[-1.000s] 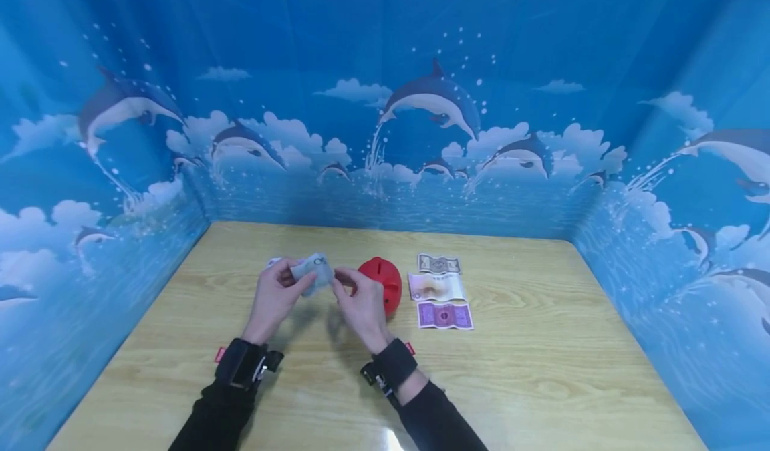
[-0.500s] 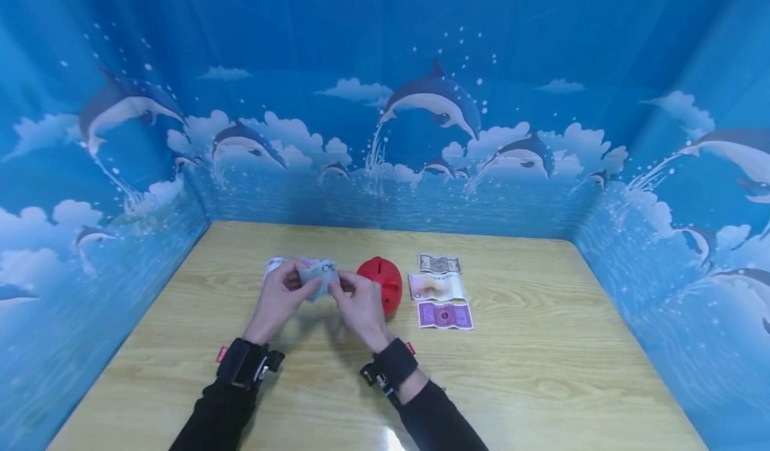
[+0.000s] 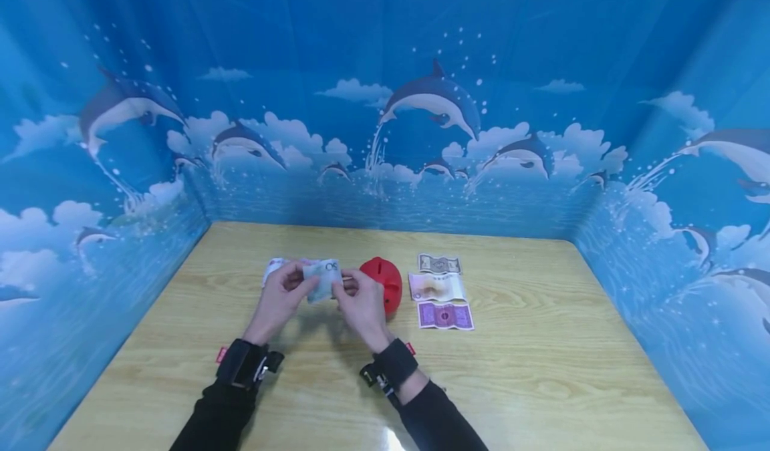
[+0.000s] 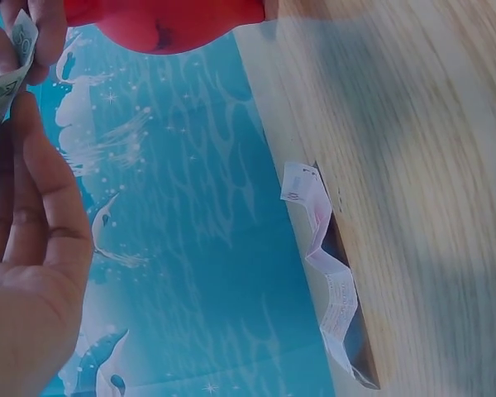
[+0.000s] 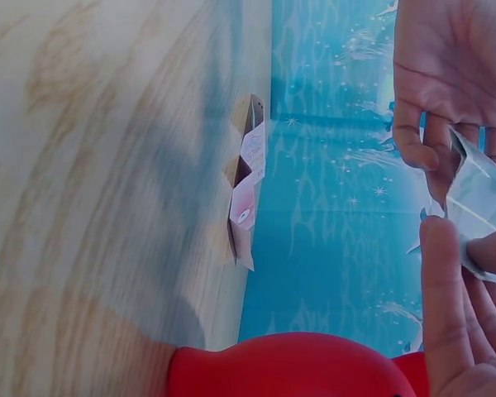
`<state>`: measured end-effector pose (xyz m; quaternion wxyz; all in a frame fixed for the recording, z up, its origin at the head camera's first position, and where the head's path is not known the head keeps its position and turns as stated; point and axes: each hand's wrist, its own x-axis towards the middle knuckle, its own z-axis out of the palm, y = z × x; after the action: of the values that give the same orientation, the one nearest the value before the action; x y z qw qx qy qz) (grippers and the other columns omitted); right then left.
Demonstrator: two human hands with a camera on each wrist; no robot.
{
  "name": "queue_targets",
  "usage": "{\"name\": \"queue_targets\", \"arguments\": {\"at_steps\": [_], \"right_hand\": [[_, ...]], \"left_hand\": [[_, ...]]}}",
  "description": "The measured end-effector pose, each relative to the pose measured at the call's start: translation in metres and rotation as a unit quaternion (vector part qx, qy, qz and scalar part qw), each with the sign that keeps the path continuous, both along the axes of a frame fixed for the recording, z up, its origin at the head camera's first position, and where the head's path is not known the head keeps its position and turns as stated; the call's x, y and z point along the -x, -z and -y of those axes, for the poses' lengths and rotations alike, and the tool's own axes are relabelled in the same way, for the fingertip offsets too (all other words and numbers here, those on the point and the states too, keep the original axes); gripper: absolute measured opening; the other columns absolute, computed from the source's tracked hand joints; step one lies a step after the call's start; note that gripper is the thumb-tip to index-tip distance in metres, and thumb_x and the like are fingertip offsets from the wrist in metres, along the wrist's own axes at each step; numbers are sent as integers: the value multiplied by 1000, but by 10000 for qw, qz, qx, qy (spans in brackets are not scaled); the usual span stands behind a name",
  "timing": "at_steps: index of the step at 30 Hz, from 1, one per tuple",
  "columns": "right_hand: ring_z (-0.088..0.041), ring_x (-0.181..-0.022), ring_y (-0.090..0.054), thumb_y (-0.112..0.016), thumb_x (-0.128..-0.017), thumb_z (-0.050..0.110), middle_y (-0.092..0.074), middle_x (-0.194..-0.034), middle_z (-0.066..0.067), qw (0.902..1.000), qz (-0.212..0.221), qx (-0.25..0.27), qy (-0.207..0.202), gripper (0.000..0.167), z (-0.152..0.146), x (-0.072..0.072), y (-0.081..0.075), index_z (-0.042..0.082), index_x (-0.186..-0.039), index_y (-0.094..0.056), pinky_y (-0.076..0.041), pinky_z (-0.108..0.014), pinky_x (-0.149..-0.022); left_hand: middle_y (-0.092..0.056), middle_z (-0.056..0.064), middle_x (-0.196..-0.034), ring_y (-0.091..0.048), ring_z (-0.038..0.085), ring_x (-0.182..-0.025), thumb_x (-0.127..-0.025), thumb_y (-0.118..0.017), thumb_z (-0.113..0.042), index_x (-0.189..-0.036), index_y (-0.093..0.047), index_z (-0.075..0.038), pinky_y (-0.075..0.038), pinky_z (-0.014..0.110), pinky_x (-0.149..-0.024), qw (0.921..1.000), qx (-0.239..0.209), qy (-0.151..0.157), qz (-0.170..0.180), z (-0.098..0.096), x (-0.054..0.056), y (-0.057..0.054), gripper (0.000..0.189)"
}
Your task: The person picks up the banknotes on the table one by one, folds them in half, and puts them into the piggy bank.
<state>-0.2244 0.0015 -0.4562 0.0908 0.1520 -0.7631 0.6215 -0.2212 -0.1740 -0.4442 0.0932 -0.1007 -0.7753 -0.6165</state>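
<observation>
A creased grey-green banknote (image 3: 325,278) with "50" printed near its upper right corner is held up above the table. My left hand (image 3: 278,304) pinches its left side between thumb and fingers. At the lower right edge, my right hand (image 3: 364,304) pinches it between thumb and forefinger. The right wrist view shows the banknote (image 5: 484,198) bent along a fold. Just behind the right hand stands a red piggy bank (image 3: 390,280) with a slot on top, partly hidden by that hand.
Behind the left hand lies a zigzag-creased pinkish banknote (image 4: 321,223), mostly hidden in the head view. Right of the piggy bank lie a brown note (image 3: 439,264), a pale tan note (image 3: 438,287) and a purple note (image 3: 445,316) in a column. Dolphin-printed curtains (image 3: 385,197) enclose the table.
The held banknote has come down a little and moved right, from tilted to nearly level and spread flatter. My right fingers have closed on its right edge. The left hand has shifted slightly right.
</observation>
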Motion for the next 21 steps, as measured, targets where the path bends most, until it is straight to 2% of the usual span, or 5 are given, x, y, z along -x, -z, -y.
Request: {"name": "queue_targets", "arguments": {"at_steps": [3,10,16,18,21], "right_hand": [[-31,-78,-73,-68,-92,13,-74,-91,-15,9998,170,122,0,23,0,0,0,5,-114,-68,-58,-25,-54],[-26,-75,-73,-65,-92,5,-73,-93,-20,9987,436,251,-16,23,-1,-6,-13,-1,-114,-66,-60,-39,-58],[-25,-75,-73,-63,-92,0,-72,-95,-25,9987,454,213,8,22,-3,-20,-38,-7,-113,-63,-58,-24,-55],[-24,-75,-73,-63,-92,0,-72,-96,-25,9985,495,231,18,22,-2,-21,-37,-6,-113,-63,-57,-22,-55],[-26,-75,-73,-64,-92,1,-73,-95,-24,9987,473,208,34,22,1,-14,-25,-4,-113,-64,-58,-25,-55]], "left_hand": [[-65,18,-113,-66,6,-92,-93,-68,-19,-112,-65,2,-54,21,-77,10000,-2,17,-2,1,0,0,28],[-63,17,-114,-66,7,-90,-93,-68,-18,-108,-67,3,-55,24,-76,10000,-53,-43,11,1,1,0,26],[-64,12,-106,-65,6,-84,-92,-68,-14,-105,-67,8,-55,23,-73,9998,-158,-153,-37,0,2,1,26],[-65,12,-102,-65,5,-84,-92,-69,-13,-104,-66,9,-54,21,-73,9997,-181,-138,-79,0,2,1,25],[-66,12,-102,-66,5,-85,-92,-68,-12,-103,-67,8,-54,20,-74,9997,-157,-189,-84,0,2,2,23]]}}
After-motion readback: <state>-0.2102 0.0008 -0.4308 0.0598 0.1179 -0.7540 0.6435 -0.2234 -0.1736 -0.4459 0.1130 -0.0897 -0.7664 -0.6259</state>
